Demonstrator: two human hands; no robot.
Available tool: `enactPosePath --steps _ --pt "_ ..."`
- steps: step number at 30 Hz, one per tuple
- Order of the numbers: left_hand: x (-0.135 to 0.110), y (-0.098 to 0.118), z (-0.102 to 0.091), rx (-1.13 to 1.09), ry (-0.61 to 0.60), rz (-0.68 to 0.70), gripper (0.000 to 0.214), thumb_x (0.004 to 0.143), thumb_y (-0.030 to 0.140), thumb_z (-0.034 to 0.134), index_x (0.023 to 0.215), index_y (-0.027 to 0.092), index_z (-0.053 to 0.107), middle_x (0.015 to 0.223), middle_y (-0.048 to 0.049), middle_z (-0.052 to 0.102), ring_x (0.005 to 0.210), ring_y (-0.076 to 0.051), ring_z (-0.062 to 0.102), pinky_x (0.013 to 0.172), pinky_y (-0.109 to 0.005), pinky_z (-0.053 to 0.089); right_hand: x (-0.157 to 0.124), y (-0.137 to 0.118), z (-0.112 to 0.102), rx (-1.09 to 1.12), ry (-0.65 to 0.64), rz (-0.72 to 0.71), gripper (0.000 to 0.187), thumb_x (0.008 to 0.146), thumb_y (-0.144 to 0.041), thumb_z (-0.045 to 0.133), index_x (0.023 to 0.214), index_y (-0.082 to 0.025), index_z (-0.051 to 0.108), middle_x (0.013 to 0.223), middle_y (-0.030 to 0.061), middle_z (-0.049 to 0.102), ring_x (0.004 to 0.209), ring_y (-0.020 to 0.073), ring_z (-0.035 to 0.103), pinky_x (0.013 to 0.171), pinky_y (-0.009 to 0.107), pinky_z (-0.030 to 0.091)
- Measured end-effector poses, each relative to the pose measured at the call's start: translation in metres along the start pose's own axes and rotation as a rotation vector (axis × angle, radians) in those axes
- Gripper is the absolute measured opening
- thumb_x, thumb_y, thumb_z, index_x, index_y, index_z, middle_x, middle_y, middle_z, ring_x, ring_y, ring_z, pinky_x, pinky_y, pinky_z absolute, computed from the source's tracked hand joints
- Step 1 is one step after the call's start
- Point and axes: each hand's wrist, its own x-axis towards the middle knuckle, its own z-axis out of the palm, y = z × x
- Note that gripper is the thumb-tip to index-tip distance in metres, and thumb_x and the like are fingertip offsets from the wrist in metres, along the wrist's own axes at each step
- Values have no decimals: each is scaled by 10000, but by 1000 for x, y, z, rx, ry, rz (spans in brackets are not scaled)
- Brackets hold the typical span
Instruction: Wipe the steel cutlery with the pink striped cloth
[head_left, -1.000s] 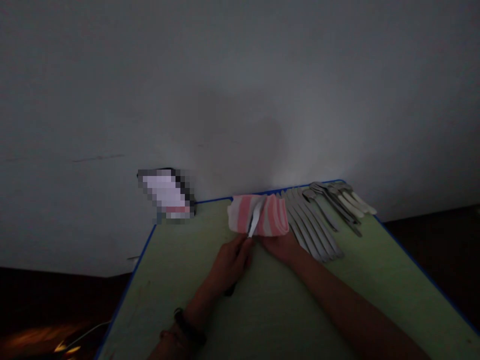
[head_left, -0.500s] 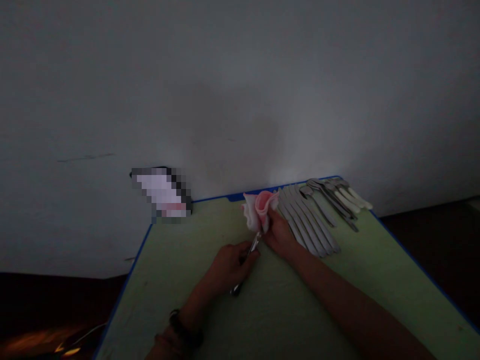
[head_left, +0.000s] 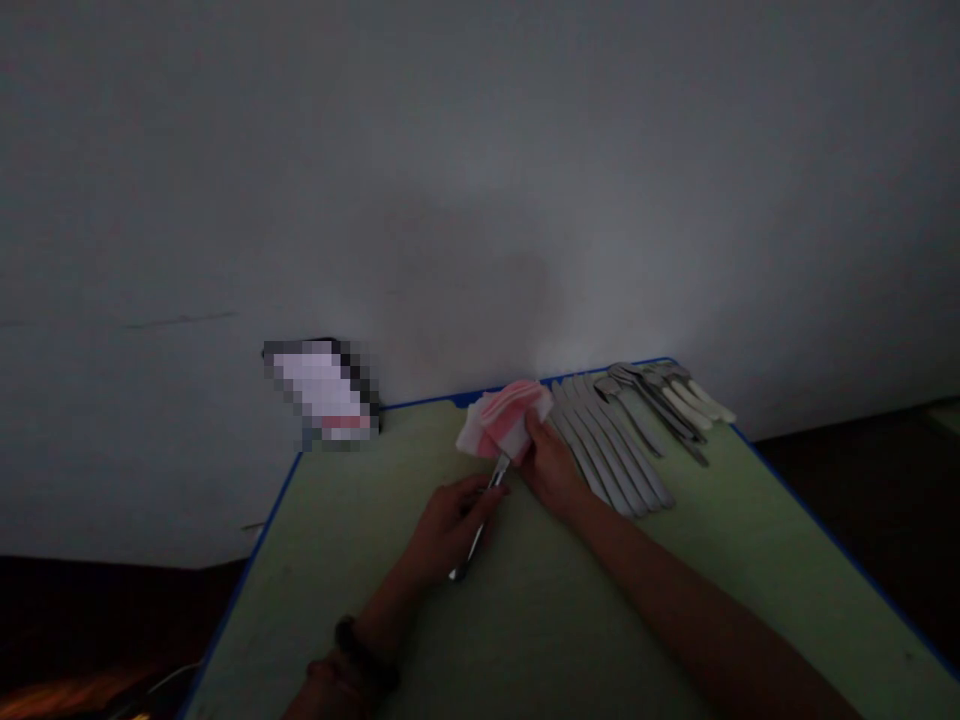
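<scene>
My left hand [head_left: 452,525] is closed around the handle of a shiny metal piece of cutlery [head_left: 477,540]. The upper end of this piece goes under a pink and white cloth [head_left: 504,420], so I cannot tell its kind. My right hand [head_left: 553,465] pinches the folded cloth around that end. Just right of my right hand lies a row of several table knives [head_left: 619,450], side by side.
Beyond the knives lie a spoon [head_left: 630,415], more metal cutlery [head_left: 667,408] and some white-handled pieces [head_left: 701,402]. A blurred-out device [head_left: 322,390] leans at the table's back left. The green table [head_left: 337,560] has a blue edge and meets a grey wall.
The cloth, which stood bunched with a curled pink fold, now lies flatter over the cutlery's end. Both hands and the cutlery have shifted slightly left.
</scene>
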Motion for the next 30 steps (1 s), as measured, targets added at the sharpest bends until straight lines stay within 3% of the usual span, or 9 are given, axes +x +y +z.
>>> enactPosePath --steps 4,6,12,16,19,22,25,28,30 --pt "2 -4 -8 -225 220 -31 313 844 468 466 888 171 553 426 82 455 334 -82 400 338 -166 302 2 1 1 89 96 -75 235 782 -402 580 933 -222 590 953 6 674 876 152 613 821 299 470" --pt "1 -7 -12 -284 267 2 307 841 470 472 873 174 543 405 91 426 310 -72 365 319 -158 271 3 2 0 80 109 -76 215 765 -357 597 932 -222 593 928 3 675 875 155 614 820 302 469" --pt "1 -13 -9 -144 121 29 298 824 447 525 870 161 589 406 80 444 334 -73 385 352 -163 280 6 3 -2 121 88 68 119 749 -277 557 826 -196 597 791 6 666 814 170 609 796 316 484" --pt "4 -13 -5 -129 184 34 285 851 458 474 847 181 544 416 90 417 345 -83 372 356 -175 270 6 -1 -1 113 15 112 125 752 -292 526 821 -200 576 821 25 657 885 194 599 836 351 476" --pt "6 -10 -7 -112 369 61 288 872 448 422 740 197 471 480 81 411 402 -87 387 397 -185 309 3 0 -3 -156 -7 61 145 745 -289 508 836 -192 566 801 31 632 852 202 592 821 378 475" --pt "8 -11 -14 -12 581 51 277 869 434 412 730 199 458 540 65 438 473 -101 437 447 -196 343 -5 4 -2 -578 -91 -124 312 728 -252 538 1034 -191 523 949 51 607 876 191 574 835 380 463" --pt "11 -15 -23 148 592 25 244 840 436 447 805 199 491 567 56 478 504 -121 475 467 -213 352 -14 5 0 -902 -95 -437 518 740 -264 552 1225 -196 381 1189 115 480 1020 203 513 900 399 421" --pt "14 -21 -28 275 611 38 198 812 401 479 790 205 462 602 53 486 537 -129 496 502 -224 371 -18 2 2 -1211 10 -670 437 731 -322 581 1128 -188 454 1186 131 434 1115 244 427 957 444 345" --pt "16 -24 -28 321 625 51 170 797 367 490 763 211 430 605 58 471 539 -127 491 507 -223 371 -20 -1 2 -1399 8 -696 377 701 -359 615 1026 -198 513 1149 118 446 1107 263 417 941 454 329"
